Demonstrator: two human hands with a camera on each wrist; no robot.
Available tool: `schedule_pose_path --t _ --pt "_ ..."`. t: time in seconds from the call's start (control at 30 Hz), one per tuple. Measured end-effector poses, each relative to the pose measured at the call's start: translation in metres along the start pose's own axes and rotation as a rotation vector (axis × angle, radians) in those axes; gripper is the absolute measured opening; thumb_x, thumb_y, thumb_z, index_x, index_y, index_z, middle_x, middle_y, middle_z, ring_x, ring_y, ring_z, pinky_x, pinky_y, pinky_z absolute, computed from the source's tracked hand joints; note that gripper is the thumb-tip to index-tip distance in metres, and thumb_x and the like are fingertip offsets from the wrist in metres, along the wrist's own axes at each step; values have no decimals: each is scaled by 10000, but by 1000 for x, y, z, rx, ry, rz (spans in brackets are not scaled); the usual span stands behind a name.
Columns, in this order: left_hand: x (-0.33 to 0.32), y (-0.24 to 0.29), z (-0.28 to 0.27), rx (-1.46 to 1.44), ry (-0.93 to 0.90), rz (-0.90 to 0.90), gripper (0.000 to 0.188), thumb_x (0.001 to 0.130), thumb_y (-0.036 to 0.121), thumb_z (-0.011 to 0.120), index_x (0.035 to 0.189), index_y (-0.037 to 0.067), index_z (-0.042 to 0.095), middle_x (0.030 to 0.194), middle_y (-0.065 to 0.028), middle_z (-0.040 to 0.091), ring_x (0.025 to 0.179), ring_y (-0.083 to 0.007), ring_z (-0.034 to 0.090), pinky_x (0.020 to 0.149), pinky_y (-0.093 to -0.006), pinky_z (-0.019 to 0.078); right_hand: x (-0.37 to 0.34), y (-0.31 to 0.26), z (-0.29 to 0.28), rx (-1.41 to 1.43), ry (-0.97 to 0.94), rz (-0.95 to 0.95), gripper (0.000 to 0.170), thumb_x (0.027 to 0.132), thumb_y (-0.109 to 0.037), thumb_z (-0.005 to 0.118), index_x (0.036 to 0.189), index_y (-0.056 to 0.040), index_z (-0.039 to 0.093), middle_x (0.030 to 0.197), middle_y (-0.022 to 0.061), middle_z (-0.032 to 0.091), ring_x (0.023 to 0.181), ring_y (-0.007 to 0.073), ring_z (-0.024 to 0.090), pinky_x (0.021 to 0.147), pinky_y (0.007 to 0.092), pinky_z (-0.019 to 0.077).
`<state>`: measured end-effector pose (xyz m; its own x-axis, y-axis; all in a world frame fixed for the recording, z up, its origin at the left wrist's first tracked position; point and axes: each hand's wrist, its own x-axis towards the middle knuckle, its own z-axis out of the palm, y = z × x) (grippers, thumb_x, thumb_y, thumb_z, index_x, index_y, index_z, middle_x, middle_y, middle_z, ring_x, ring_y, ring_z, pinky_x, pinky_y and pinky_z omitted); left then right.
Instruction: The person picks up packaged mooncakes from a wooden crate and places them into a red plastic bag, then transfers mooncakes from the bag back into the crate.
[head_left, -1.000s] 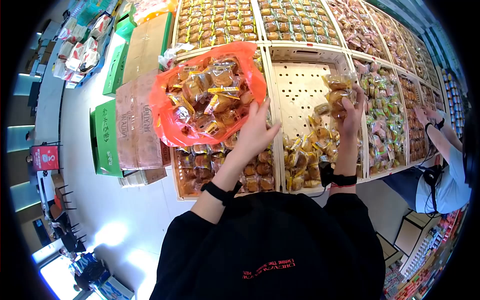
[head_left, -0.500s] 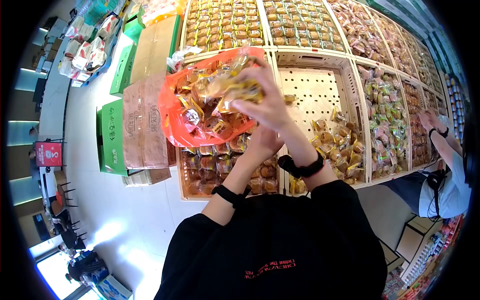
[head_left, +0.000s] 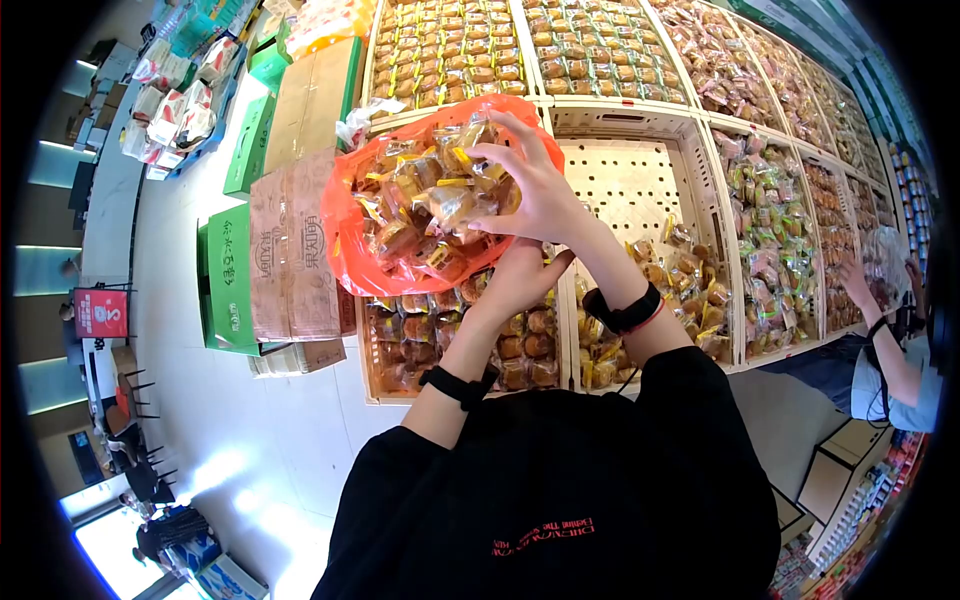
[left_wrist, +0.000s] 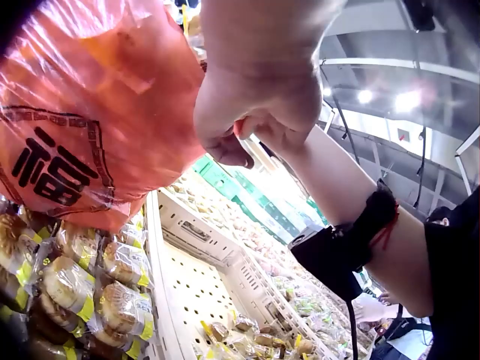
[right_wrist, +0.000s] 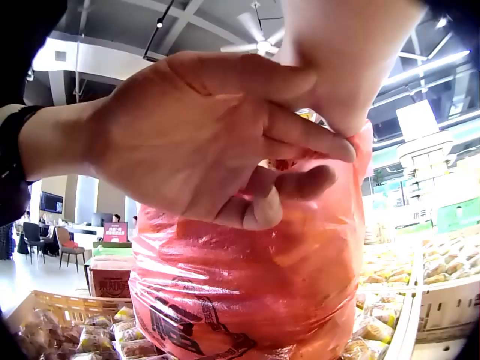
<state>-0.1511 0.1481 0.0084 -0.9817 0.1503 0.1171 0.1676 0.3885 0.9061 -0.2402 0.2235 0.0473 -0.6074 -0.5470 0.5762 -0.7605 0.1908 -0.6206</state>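
Note:
A red plastic bag (head_left: 352,240) full of individually wrapped small cakes (head_left: 400,190) stands open on one of the crates. Over its right side my right hand (head_left: 545,200) spreads its fingers, thumb apart from them, right above the wrapped cakes in the mouth. My left hand (head_left: 522,282) is beside the bag's near right side, under my right forearm. Its palm and loosely bent fingers, with nothing in them, show in the right wrist view, where the hand (right_wrist: 187,142) overlaps the bag's side (right_wrist: 247,270). Dark printing marks the bag in the left wrist view.
Right of the bag, a cream perforated crate (head_left: 625,180) has loose wrapped cakes (head_left: 690,290) at its near end. More filled crates (head_left: 450,60) surround it. Cardboard boxes (head_left: 290,240) stand left. Another person's hand (head_left: 855,285) reaches into a crate at far right.
My right hand has come from the right crate to the bag carrying wrapped cakes, then opened over its mouth. My left hand has slid slightly down beside the bag, beneath the right forearm.

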Motion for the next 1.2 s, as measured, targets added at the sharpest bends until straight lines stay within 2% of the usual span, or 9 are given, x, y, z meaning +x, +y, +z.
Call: schedule_pose_path --t 0.13,0.33,0.43,0.53,0.7,0.77,0.93,1.1,1.2 --pt "-3 7 -7 -144 -29 -142 512 799 84 599 1239 -53 377 1059 -168 529 951 -208 535 810 -339 441 -1 -1 -1 59 54 5 589 644 -322 758 1161 -169 521 1270 142 398 1193 340 373 962 450 349" --pt "-2 20 -15 -267 -108 -117 507 814 67 576 1254 -54 358 1201 -154 411 944 -190 528 786 -312 448 -5 16 1 68 198 32 105 794 -90 616 897 -70 625 989 72 576 951 257 556 819 349 446" --pt "-2 23 -13 -265 -115 -55 563 800 104 588 1275 -57 331 1309 -187 315 950 -239 542 834 -323 446 -7 23 -5 168 22 208 109 813 -91 598 915 -65 628 1008 90 574 984 257 546 824 355 448" --pt "-3 24 -9 -257 -106 -61 601 804 107 584 1309 -52 299 1325 -190 296 998 -248 521 850 -328 441 -8 24 -11 90 -26 147 180 855 -95 551 1022 -47 600 1058 88 572 1003 232 556 859 325 438" --pt "-3 7 -4 -62 -88 14 672 805 118 595 1363 -20 248 1372 -184 260 1067 -255 478 858 -302 437 -25 33 -30 67 217 100 212 890 -127 505 1067 -31 572 1055 76 593 990 178 559 871 279 410" --pt "-4 18 -7 -203 -111 -48 706 805 129 604 1379 -11 219 1392 -178 238 1067 -235 477 842 -286 441 -38 51 -36 328 379 468 206 908 -137 487 1050 -17 575 1048 54 594 973 125 546 864 258 406" --pt "-4 29 -8 -264 -132 -65 729 801 108 607 1397 16 198 1415 -171 167 1065 -201 471 822 -285 446 -61 66 -38 446 179 641 269 878 -203 550 1057 -4 584 957 79 628 907 148 586 839 293 453" --pt "-2 38 -12 -347 -135 -40 739 793 66 601 1408 40 191 1446 -149 93 1087 -209 451 854 -303 433 -62 39 -28 763 115 601 264 884 -153 525 1081 8 590 1041 62 604 977 152 562 885 293 429" --pt "3 34 -12 -326 -148 2 724 794 71 601 1406 57 214 1463 -150 53 1103 -216 445 881 -315 417 -54 33 -31 935 219 383 249 894 -92 467 1084 23 580 1081 63 584 1055 145 504 949 295 361"
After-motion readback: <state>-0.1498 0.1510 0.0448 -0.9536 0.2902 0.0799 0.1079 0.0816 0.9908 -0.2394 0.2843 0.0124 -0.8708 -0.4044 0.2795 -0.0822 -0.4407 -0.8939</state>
